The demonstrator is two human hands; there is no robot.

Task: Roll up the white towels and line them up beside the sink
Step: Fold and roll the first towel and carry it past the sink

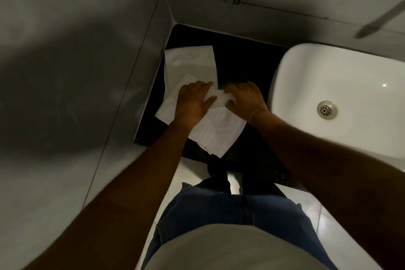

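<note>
White towel (pixel 215 131) lies flat on black counter (pixel 241 59) just left of sink (pixel 328 76); left hand (pixel 192 103), right hand (pixel 245 98) press open-palmed, grasping nothing. Looks soft, light, limp: pinch near edge

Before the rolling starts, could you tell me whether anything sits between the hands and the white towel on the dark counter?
Nothing visible does: the left hand and right hand already press on the near white towel. A second flat white towel lies behind it.
</note>
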